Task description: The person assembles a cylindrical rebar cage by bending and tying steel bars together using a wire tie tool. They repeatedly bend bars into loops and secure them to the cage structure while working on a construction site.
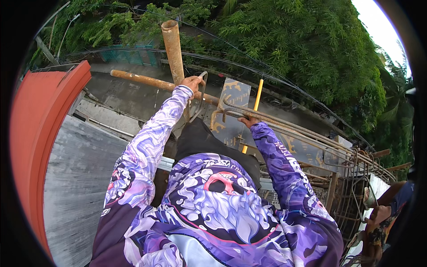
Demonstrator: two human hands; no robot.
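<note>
My left hand (pixel 192 83) is closed on a bent steel rebar stirrup (pixel 203 95), beside the crossing of two rusty pipes. One rusty pipe (pixel 172 49) stands upright; the other rusty pipe (pixel 140 79) runs crosswise behind my left wrist. To the right, my right hand (pixel 249 121) grips at the hooked end of a bundle of long ribbed rebars (pixel 284 123), its fingers partly hidden by the steel. The stirrup hangs apart from the bundle's hooked ends.
Dark panels (pixel 235 95) with tan markings and a yellow pole (pixel 259 94) lie beyond the bars. A rebar cage (pixel 356 178) and another person's hand (pixel 379 215) are at right. A red roof edge (pixel 33 147) borders the left. Cables (pixel 249 67) cross before the trees; a street lies far below.
</note>
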